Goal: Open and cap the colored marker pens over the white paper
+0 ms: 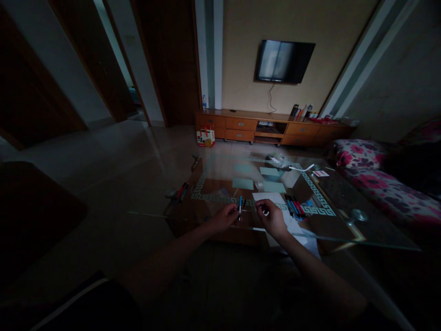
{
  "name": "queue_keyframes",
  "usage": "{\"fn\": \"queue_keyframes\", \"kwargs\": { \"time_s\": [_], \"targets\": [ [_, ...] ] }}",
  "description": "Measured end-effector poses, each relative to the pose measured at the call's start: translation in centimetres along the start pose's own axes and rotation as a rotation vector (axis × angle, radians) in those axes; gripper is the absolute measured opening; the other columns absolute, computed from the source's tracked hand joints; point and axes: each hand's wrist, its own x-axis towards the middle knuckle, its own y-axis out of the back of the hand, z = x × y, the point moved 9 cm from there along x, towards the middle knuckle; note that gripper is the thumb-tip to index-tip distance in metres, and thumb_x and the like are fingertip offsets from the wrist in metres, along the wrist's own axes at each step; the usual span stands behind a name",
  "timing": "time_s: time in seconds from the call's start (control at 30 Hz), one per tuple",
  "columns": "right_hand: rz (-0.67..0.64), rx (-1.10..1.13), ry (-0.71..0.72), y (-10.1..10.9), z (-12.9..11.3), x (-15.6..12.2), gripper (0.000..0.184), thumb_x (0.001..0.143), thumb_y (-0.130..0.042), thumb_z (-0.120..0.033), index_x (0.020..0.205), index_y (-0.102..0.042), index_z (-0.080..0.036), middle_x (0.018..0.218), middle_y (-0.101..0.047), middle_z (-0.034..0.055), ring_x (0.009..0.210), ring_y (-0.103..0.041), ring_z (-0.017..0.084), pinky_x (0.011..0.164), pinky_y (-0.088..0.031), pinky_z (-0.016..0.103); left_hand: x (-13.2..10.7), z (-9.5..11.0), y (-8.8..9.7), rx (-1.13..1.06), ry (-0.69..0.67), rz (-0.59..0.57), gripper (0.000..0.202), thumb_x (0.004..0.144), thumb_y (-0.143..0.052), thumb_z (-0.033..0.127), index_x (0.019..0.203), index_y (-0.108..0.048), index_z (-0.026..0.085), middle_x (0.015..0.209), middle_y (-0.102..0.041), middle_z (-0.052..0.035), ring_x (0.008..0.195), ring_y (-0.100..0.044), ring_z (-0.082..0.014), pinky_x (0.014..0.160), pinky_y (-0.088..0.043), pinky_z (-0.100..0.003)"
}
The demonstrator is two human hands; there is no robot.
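Note:
My left hand (225, 218) is closed around a blue pen (240, 205), holding it upright over the near edge of the glass coffee table (330, 195). My right hand (273, 217) is pinched shut close beside it; a thin part seems to run between the two hands, too small to name. A white sheet of paper (270, 197) lies just behind my right hand. Several red, blue and dark pens (295, 205) lie in a bunch to the right of the paper.
A few more pens (182, 191) lie at the table's left edge. Pale cards (243, 183) and a plastic bag (279, 161) sit farther back. A floral sofa (375, 179) is right, a TV cabinet (268, 126) beyond, a dark chair (31, 216) left.

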Motion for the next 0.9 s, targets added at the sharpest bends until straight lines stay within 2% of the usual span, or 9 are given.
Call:
{"fn": "queue_keyframes", "kwargs": {
  "time_s": [0.2,0.4,0.67,0.9],
  "targets": [
    [0.058,0.130,-0.031,1.3,-2.3,-0.5,0.020,0.094,-0.052,-0.035,0.099,-0.065,-0.020,0.093,-0.068,0.0068,0.080,-0.063,0.019,0.071,-0.051,0.030,-1.3,2.4,-1.0,0.282,-0.107,-0.046,0.029,0.096,-0.044,0.043,0.098,-0.057,0.017,0.082,-0.064,-0.0024,0.069,-0.058,-0.0122,0.067,-0.045,-0.023],
    [0.124,0.180,-0.077,2.6,-2.3,-0.7,0.025,0.094,-0.052,-0.040,0.101,-0.065,-0.019,0.093,-0.069,0.0072,0.078,-0.064,0.019,0.071,-0.052,0.031,-2.0,4.8,-2.1,0.505,-0.251,-0.059,0.026,0.095,-0.045,0.033,0.109,-0.062,0.018,0.096,-0.065,-0.0061,0.087,-0.058,-0.0177,0.081,-0.045,-0.028],
    [0.070,0.107,-0.006,2.4,-3.5,-0.6,0.023,0.095,-0.051,-0.037,0.100,-0.068,-0.021,0.093,-0.069,0.0069,0.079,-0.062,0.019,0.071,-0.051,0.031,-2.0,4.9,-2.3,0.564,-0.283,-0.091,0.029,0.095,-0.044,0.029,0.115,-0.062,0.018,0.103,-0.067,-0.0081,0.092,-0.060,-0.0194,0.086,-0.045,-0.031],
    [0.015,0.101,0.025,1.7,-3.8,-0.7,0.022,0.096,-0.050,-0.034,0.100,-0.068,-0.022,0.092,-0.068,0.0064,0.077,-0.061,0.019,0.070,-0.050,0.031,-1.9,4.7,-2.2,0.558,-0.277,-0.100,0.026,0.094,-0.046,0.028,0.110,-0.063,0.018,0.098,-0.067,-0.0070,0.087,-0.060,-0.0189,0.083,-0.046,-0.030]
  ]
}}
